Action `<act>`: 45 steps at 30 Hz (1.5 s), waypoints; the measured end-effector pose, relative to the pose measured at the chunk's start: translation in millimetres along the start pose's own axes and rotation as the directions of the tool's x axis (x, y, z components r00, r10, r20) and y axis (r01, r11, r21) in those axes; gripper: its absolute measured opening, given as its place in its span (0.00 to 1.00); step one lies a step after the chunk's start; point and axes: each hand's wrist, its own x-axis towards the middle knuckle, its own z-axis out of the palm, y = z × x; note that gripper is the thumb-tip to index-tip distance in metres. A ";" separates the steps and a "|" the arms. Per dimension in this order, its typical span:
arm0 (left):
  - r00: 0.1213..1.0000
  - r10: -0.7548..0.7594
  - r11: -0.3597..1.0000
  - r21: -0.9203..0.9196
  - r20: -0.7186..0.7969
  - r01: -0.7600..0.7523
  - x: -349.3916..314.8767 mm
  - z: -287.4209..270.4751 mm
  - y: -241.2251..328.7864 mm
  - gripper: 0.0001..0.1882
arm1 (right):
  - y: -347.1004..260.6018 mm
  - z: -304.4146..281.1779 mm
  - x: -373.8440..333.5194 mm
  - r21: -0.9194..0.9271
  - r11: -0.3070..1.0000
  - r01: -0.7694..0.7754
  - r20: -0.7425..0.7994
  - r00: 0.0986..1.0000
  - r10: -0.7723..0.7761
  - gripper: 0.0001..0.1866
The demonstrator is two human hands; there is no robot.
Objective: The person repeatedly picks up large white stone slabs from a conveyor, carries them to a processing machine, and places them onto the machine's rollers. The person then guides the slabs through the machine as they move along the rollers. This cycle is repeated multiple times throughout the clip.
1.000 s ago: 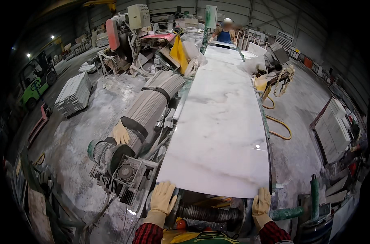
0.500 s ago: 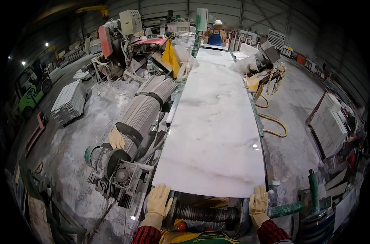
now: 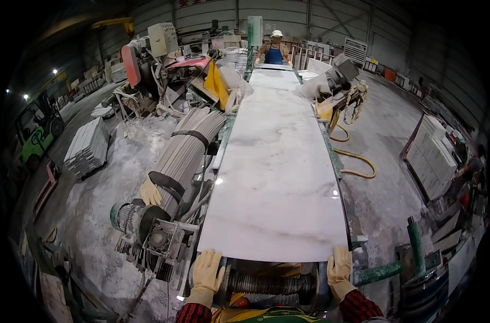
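Observation:
A long, glossy white stone slab with grey veins [image 3: 277,188] lies on a narrow machine bed in front of me. At its near left corner, my left hand [image 3: 206,273], in a cream rubber glove, rests with its fingers stretched out. My right hand [image 3: 339,271], gloved alike, lies at the near right corner, its fingers straight and close together. Both hands are open, and their fingertips touch the slab's end. Between them, below the near edge, runs a dark ribbed roller [image 3: 272,283].
At the far end stands a person [image 3: 275,51] in a blue apron and white cap. Left of the bed are a bundle of thin strips [image 3: 185,151], a loose glove [image 3: 150,192] and a motor [image 3: 131,216]. A yellow hose [image 3: 363,173] loops on the right; stacked slabs [image 3: 430,156] stand beyond.
My view has turned slightly, so the background sits further left in the picture. Both hands stay at the slab's near corners, with no clear movement of the slab.

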 end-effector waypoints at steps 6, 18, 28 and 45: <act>0.998 -0.032 0.999 -0.003 0.056 0.032 1.3 -4.1 4.9 0.28 | 12.3 11.3 -13.0 0.006 1.000 0.011 -0.027 1.000 -0.011 0.24; 1.000 0.018 0.997 0.075 -0.019 -0.017 -21.4 18.1 -10.6 0.27 | -4.0 -7.2 -5.8 0.039 0.999 -0.008 0.023 1.000 0.007 0.21; 0.998 -0.034 0.986 0.165 0.044 0.026 32.4 24.2 -46.0 0.27 | 15.9 -26.8 17.1 0.121 0.992 0.042 -0.053 0.998 -0.036 0.15; 0.996 -0.024 0.986 0.167 0.081 0.010 32.6 37.0 -41.6 0.29 | 1.5 -41.0 21.0 0.209 0.974 -0.085 -0.091 0.990 0.106 0.11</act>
